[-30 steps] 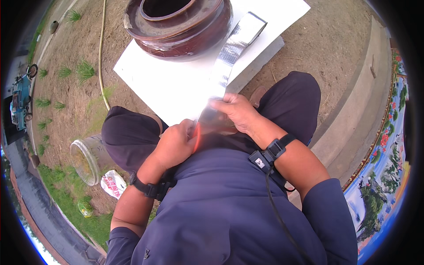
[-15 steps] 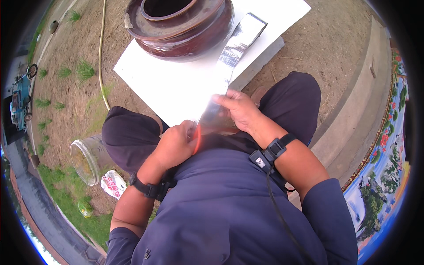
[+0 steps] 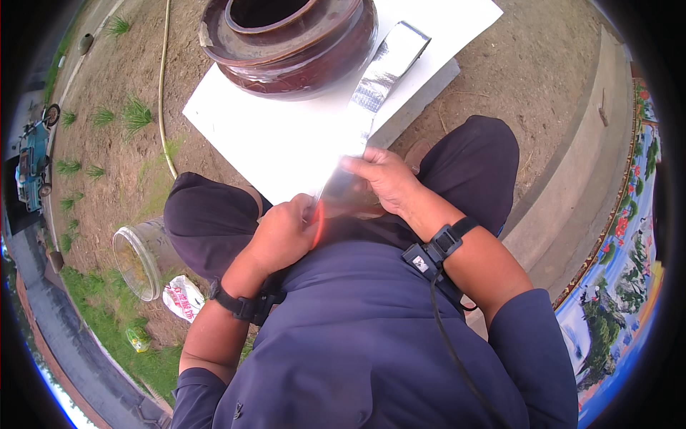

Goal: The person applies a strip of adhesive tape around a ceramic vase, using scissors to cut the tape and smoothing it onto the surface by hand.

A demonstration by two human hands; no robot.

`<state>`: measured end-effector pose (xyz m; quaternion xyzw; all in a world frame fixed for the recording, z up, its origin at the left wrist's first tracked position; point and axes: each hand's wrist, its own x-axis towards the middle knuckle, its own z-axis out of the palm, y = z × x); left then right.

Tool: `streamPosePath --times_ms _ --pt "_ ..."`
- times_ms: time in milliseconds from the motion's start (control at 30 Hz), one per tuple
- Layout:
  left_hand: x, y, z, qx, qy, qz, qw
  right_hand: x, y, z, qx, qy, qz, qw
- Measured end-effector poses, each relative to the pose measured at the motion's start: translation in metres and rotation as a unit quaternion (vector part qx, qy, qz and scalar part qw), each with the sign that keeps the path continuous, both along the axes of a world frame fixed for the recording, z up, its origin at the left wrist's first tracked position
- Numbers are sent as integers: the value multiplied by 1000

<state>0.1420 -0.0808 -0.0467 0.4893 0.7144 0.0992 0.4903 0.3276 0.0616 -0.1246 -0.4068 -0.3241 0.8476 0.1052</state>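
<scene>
A long strip of shiny silver tape point(image 3: 377, 86) runs from my lap up across the white slab point(image 3: 286, 143), its roll end lying near the slab's far right. My right hand point(image 3: 386, 179) pinches the tape's near part from the right. My left hand point(image 3: 286, 232) grips the lower end of the tape, with a thin orange-red object showing by its fingers. A large dark brown glazed pot point(image 3: 293, 39) stands on the slab beyond the tape. I am squatting, knees on either side of the hands.
A clear glass jar point(image 3: 139, 257) lies on its side on the dirt at my left, with a white printed bag point(image 3: 182, 297) beside it. A yellowish hose point(image 3: 163, 86) runs across the dirt. A concrete curb point(image 3: 579, 179) and a painted wall border the right.
The tape's far end has shifted slightly. My hands stay in about the same place, still on the tape.
</scene>
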Motion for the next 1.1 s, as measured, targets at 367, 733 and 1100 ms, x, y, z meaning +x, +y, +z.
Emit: streamPosePath --times_ms 367,733,1100 --pt "2 -3 -1 6 2 4 1000 -2 4 5 -43 2 -60 997" --pt "4 2 2 7 8 6 1000 -4 2 8 3 2 -70 998" --pt "7 6 9 21 14 6 1000 -4 0 12 1 7 -61 998"
